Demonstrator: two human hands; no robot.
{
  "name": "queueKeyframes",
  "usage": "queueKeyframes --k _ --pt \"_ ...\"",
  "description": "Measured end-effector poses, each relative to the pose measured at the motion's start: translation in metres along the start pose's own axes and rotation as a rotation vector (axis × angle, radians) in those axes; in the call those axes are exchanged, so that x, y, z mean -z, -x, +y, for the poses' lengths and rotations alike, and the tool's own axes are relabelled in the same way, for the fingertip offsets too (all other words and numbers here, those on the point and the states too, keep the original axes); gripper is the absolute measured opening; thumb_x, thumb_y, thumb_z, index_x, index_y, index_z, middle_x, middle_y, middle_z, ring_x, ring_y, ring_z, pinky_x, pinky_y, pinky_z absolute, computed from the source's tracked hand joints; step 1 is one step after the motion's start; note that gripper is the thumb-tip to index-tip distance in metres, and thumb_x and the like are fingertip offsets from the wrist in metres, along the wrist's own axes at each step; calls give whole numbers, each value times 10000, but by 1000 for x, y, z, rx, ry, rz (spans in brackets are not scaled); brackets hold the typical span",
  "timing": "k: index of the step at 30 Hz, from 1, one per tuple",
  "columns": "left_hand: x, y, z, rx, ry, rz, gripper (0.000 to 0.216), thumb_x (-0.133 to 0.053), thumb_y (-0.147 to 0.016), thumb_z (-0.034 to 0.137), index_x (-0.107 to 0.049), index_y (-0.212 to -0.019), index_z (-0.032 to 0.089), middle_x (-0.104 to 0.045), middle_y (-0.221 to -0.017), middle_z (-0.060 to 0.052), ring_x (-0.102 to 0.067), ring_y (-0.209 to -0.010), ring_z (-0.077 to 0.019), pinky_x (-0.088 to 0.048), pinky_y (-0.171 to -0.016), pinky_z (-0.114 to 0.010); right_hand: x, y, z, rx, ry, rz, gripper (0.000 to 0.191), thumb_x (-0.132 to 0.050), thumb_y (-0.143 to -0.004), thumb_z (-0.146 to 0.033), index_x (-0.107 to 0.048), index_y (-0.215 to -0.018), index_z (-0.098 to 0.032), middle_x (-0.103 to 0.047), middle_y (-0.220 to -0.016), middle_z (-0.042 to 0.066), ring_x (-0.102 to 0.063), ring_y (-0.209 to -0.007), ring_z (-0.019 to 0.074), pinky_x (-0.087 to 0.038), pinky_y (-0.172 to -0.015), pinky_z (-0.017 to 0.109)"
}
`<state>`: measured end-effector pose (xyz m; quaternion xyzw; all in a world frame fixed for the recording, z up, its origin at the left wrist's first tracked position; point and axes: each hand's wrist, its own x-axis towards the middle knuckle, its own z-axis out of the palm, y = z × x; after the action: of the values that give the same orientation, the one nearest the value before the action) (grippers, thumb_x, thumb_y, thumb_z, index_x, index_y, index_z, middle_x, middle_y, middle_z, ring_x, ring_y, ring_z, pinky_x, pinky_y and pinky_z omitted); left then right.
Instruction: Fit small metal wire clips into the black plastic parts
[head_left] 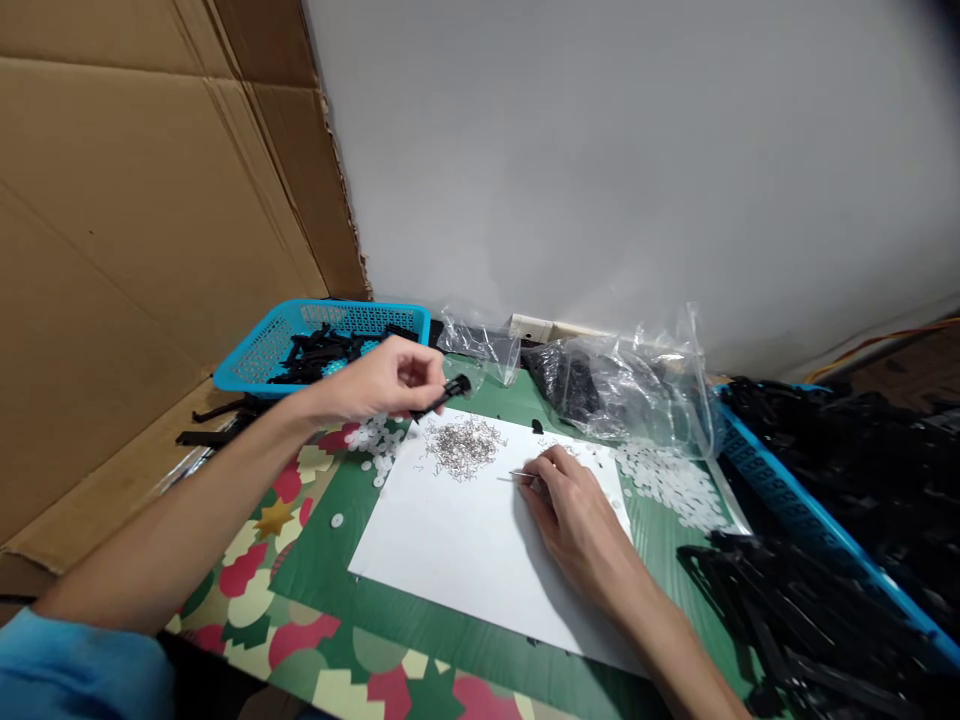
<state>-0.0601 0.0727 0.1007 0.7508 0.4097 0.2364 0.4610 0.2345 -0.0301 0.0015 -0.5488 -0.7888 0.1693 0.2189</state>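
Head view: white sheet (465,565) mid-table (315,570), bare from its middle to its 6 o'clock edge; wire pile (463,446) near its 12 o'clock edge. Left hand (382,385) at 11 o'clock, pinching black clip (444,393). Right hand (576,518) resting on the sheet, fingertips closed on thin pin (513,475).

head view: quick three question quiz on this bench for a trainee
1. True or false: the left hand holds a black part.
2. The basket is: A blue, B red, C yellow.
3. Fill in: the right hand, pinching a thin metal piece, rests on white ____.
Key: 1 true; 2 A; 3 paper.
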Motion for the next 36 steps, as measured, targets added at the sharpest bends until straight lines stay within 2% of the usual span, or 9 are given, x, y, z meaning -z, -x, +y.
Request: queueKeyframes --k 4,6,10,14,18,21,24,29,36 --pt "-57 3 -9 13 286 -67 201 -717 -863 305 -546 -860 200 -594 -765 0 -515 -583 -84 -416 -473 -197 1 0 3 -24 -39 35 166 -515 -1074 -252 -676 -1071 -212 -663 -1093 98 -632 -921 248 -499 -816 398" --pt "-80 5 -16 27 401 -89 254 -734 -878 285 -552 -1039 211 -593 -795 16 -504 -547 -71 -405 -452 -180 1 -1 7 -52 -73 45 142 -565 -1056 -269 -694 -1094 -226 -665 -1085 90 -646 -933 252 -504 -821 394" --pt "-107 13 -23 54 475 -56 416 -714 -955 290 -555 -1338 248 -589 -936 11 -449 -499 -23 -325 -408 -141 -2 -3 9 -61 -134 16 135 -641 -1007 -219 -753 -1077 -249 -660 -1074 76 -656 -950 254 -506 -830 387" --pt "-117 18 -25 67 487 0 318 -671 -1008 342 -641 -1291 199 -547 -823 23 -434 -498 -34 -320 -401 -138 -5 -4 7 -50 -158 14 153 -618 -1000 -153 -749 -995 -234 -659 -1054 75 -641 -953 253 -489 -838 389" --pt "-125 19 -34 98 576 17 292 -660 -1011 390 -614 -1213 184 -591 -871 7 -472 -468 -45 -327 -348 -145 -4 -3 5 -59 -193 9 139 -560 -1040 -188 -683 -981 -212 -645 -1037 78 -612 -935 243 -466 -826 389" --pt "-131 20 -39 84 619 47 250 -637 -1026 393 -549 -1176 213 -628 -920 1 -517 -488 -61 -374 -356 -153 3 -1 -2 -93 -326 1 177 -512 -1078 -261 -617 -947 -209 -628 -982 63 -589 -879 218 -452 -783 365" --pt "-134 23 -40 70 632 92 222 -630 -1037 396 -516 -1150 243 -579 -859 39 -503 -519 -65 -369 -387 -146 9 1 -13 -167 -531 -8 183 -530 -1086 -347 -614 -989 -218 -629 -941 40 -581 -843 197 -448 -746 335" --pt "-136 31 -35 76 507 47 279 -622 -1050 453 -630 -1199 217 -506 -715 53 -497 -584 -84 -411 -491 -164 9 4 -25 -240 -820 39 201 -645 -1044 -440 -670 -1036 -241 -653 -986 22 -604 -903 178 -471 -776 298" --pt "-141 35 -30 113 483 -20 357 -612 -1043 540 -636 -1186 213 -536 -724 41 -529 -620 -105 -447 -530 -194 4 5 -29 -241 -856 63 196 -688 -1022 -445 -697 -1018 -250 -676 -969 19 -607 -880 176 -477 -764 297"
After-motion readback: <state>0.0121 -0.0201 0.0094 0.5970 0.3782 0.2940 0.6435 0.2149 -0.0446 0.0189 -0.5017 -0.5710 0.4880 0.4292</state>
